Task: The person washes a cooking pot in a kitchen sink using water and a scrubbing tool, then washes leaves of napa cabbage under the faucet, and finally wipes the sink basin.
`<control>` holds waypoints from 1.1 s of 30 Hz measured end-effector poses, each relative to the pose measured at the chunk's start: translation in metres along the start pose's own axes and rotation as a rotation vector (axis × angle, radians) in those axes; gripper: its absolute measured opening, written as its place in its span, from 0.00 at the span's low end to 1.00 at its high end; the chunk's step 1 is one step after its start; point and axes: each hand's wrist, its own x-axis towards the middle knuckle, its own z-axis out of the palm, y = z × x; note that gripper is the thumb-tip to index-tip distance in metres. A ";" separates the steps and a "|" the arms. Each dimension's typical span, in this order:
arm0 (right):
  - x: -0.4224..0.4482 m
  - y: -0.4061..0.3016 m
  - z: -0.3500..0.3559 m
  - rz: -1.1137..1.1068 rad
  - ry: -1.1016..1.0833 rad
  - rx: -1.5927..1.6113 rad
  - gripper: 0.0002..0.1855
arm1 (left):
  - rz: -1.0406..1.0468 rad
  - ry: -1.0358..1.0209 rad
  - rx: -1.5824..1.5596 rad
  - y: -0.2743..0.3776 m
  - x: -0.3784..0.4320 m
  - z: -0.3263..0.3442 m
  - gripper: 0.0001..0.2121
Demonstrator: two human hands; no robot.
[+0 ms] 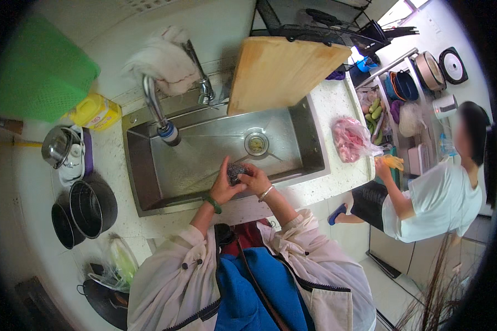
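Note:
Over the front part of the stainless steel sink [215, 128], my two hands meet around a dark grey steel wool scrubber [234, 172]. My left hand [222, 184] has it against the inner side of the fingers, with the index finger pointing up. The fingers and thumb of my right hand [255, 181] pinch its other side. A green bangle [212, 204] circles my left wrist and a silver one [266, 193] my right. Yellowish scraps lie in the round drain [256, 143]. The chrome faucet [154, 101] arches over the left of the basin.
A wooden cutting board [281, 74] leans over the sink's back right. Meat in a plastic bag [350, 138] sits on the right counter. Dark pots [93, 209] and a yellow jug [97, 111] stand at left. A person [435, 186] at right holds something orange-yellow near a shelf [414, 66].

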 end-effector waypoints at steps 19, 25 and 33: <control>0.024 0.011 -0.196 -0.010 0.400 -1.986 0.08 | -0.330 0.591 0.604 -0.085 -0.106 -0.104 0.22; 0.028 0.001 -0.180 0.270 0.150 -1.946 0.11 | -0.254 0.553 0.691 -0.112 -0.109 -0.113 0.20; -0.016 -0.029 -0.156 0.005 0.471 -1.310 0.12 | -0.315 0.568 0.726 -0.115 -0.099 -0.103 0.19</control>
